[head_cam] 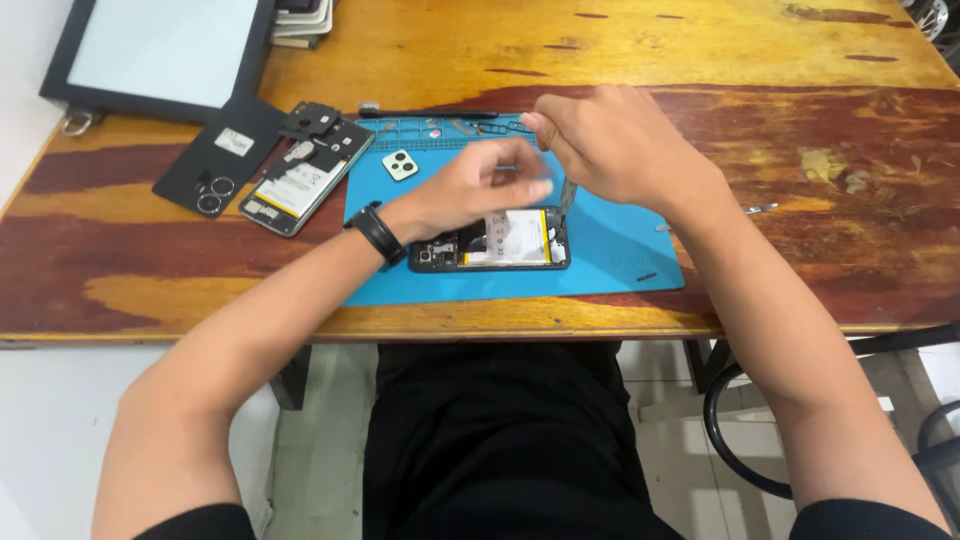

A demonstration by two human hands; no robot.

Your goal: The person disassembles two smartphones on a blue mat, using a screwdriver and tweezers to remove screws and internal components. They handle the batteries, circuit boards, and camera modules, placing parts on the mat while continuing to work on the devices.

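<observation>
Right hand (620, 150) pinches a thin tool (566, 197), tip down at the open phone (490, 243). Left hand (480, 185) hovers over the phone, fingers curled, grip unclear. Phone lies mid-mat (620, 255), near counter's (820, 120) front edge. Looks light, rigid, fragile inside; hold by frame edges. Second phone (300, 180) sits left.

Bare tabletop (800, 150) lies right of the mat (620, 260); on the left, a second phone (305, 180), back cover (220, 155) and tablet (160, 50) crowd the way.
</observation>
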